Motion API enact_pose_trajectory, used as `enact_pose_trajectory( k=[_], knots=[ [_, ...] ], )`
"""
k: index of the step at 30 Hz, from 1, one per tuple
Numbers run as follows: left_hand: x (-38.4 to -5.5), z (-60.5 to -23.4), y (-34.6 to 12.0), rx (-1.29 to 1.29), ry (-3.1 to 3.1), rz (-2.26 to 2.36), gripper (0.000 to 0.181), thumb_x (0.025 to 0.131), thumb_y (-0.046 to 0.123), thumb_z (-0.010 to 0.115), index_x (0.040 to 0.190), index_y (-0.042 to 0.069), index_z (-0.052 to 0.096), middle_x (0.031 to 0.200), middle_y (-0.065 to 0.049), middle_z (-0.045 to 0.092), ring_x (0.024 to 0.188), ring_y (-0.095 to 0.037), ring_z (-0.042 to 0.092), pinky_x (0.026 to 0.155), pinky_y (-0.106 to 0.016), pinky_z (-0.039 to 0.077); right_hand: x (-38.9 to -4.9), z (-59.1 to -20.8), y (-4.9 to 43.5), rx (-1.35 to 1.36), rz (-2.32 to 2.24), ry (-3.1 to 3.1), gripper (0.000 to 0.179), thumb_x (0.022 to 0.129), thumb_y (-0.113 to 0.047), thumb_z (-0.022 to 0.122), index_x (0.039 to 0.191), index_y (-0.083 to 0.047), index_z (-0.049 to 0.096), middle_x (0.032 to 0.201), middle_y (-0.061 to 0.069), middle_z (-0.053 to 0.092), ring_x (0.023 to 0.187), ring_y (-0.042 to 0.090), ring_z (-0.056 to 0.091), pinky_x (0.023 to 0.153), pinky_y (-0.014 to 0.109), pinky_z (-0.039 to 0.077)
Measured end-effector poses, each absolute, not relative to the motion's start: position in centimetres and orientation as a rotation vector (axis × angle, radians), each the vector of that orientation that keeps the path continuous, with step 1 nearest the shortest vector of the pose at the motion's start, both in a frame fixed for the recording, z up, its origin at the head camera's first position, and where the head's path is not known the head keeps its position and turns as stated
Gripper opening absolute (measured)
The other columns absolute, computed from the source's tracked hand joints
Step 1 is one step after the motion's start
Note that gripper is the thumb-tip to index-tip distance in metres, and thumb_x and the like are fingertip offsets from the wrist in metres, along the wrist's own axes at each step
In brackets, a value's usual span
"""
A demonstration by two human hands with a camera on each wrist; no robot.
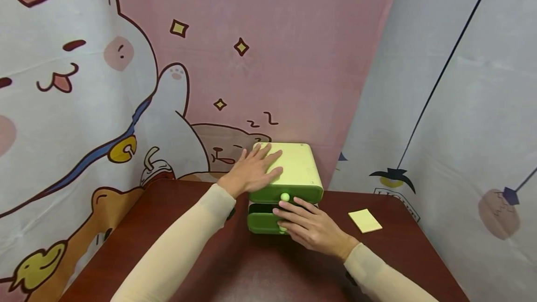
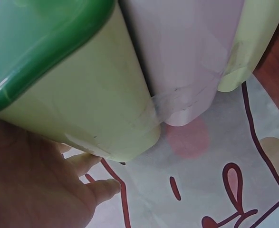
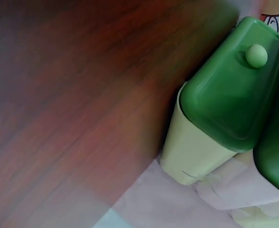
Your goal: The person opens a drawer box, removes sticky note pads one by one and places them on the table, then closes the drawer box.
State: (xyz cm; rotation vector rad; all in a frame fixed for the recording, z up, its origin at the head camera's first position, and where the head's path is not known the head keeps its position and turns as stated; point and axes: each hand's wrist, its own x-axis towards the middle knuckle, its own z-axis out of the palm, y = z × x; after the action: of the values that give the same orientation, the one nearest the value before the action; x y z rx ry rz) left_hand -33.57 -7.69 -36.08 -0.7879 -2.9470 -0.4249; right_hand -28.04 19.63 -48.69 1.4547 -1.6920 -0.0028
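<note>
A small drawer cabinet (image 1: 295,164) with a pale yellow-green top stands on the table. Its green top drawer (image 1: 268,195) is closed and has a round light-green knob (image 1: 285,196). Below that, the middle drawer (image 1: 261,223) is pulled out, its dark inside partly showing. My left hand (image 1: 253,170) rests on the left part of the cabinet top with fingers spread. My right hand (image 1: 309,227) is at the middle drawer's front, fingers extended across its right side and partly covering its knob. In the right wrist view the bottom drawer (image 3: 225,99) is closed.
A yellow sticky-note pad (image 1: 365,221) lies on the dark red wooden table (image 1: 218,264), to the right of the cabinet. Behind stands a printed cartoon curtain (image 1: 293,59), close to the cabinet's back. Clear tape (image 2: 165,107) runs across the cabinet's tiers.
</note>
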Motion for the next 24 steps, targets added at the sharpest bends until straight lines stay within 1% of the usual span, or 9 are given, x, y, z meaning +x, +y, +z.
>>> enact_pose_trajectory(
  k=[5, 8, 17, 19, 24],
  knots=[
    [-33.6, -36.1, -7.7, -0.787, -2.945, -0.414, 0.075, 0.121, 0.07, 0.028, 0.188, 0.036, 0.026, 0.199, -0.007, 0.014, 0.186, -0.041, 0.006, 0.149, -0.072, 0.008, -27.7, -48.7, 19.6, 1.474, 0.023, -1.699, 0.036, 0.119, -0.026, 0.068, 0.149, -0.01, 0.08, 0.17, 0.012, 0.068, 0.153, 0.036, 0.07, 0.14, 0.054, 0.044],
    [-33.7, -36.1, -7.7, -0.785, -2.944, -0.411, 0.076, 0.121, 0.071, 0.028, 0.188, 0.036, 0.026, 0.199, -0.007, 0.014, 0.186, -0.041, 0.006, 0.149, -0.072, 0.008, -27.6, -48.6, 19.6, 1.478, 0.026, -1.696, 0.036, 0.119, -0.025, 0.069, 0.148, -0.009, 0.08, 0.17, 0.012, 0.068, 0.152, 0.036, 0.07, 0.137, 0.055, 0.047],
    [-33.7, -36.1, -7.8, -0.791, -2.949, -0.433, 0.076, 0.12, 0.072, 0.028, 0.188, 0.036, 0.025, 0.199, -0.007, 0.012, 0.186, -0.04, 0.004, 0.149, -0.072, 0.006, -27.0, -48.6, 19.4, 1.469, 0.028, -1.69, 0.037, 0.124, -0.026, 0.057, 0.148, -0.01, 0.08, 0.167, 0.012, 0.07, 0.15, 0.034, 0.072, 0.133, 0.053, 0.053],
    [-33.7, -36.2, -7.7, -0.791, -2.947, -0.44, 0.076, 0.12, 0.072, 0.027, 0.188, 0.037, 0.025, 0.199, -0.007, 0.012, 0.186, -0.04, 0.003, 0.149, -0.071, 0.006, -26.9, -48.6, 19.4, 1.471, 0.033, -1.685, 0.036, 0.123, -0.025, 0.059, 0.147, -0.01, 0.081, 0.166, 0.013, 0.071, 0.149, 0.035, 0.073, 0.131, 0.054, 0.055],
    [-33.8, -36.2, -7.8, -0.789, -2.943, -0.453, 0.076, 0.12, 0.072, 0.027, 0.188, 0.037, 0.026, 0.199, -0.006, 0.012, 0.187, -0.039, 0.003, 0.149, -0.071, 0.006, -26.6, -48.7, 19.4, 1.499, 0.043, -1.664, 0.033, 0.118, -0.022, 0.069, 0.145, -0.007, 0.082, 0.165, 0.015, 0.072, 0.147, 0.037, 0.074, 0.124, 0.054, 0.06]
  ],
)
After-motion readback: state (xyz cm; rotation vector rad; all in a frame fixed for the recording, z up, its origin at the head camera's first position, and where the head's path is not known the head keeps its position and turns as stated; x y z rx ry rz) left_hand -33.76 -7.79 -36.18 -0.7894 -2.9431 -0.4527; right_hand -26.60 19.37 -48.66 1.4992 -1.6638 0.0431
